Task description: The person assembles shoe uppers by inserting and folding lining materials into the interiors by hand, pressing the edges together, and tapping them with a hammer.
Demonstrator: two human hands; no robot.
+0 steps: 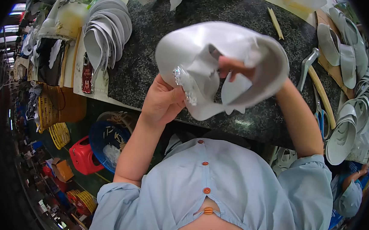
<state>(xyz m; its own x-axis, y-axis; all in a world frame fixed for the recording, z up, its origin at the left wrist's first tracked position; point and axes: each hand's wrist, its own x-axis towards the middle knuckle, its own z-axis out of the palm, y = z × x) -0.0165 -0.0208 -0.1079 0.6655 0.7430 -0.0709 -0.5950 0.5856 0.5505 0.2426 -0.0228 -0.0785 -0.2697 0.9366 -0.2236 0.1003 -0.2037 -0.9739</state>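
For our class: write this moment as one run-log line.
left hand: grips white piece at beaded trim | right hand: seen through its opening, blurred, grip unclear | scissors: near dark tabletop's right edge

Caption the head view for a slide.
Left hand holding a white piece with sparkling trim, right hand at its opening, above a speckled worktop.
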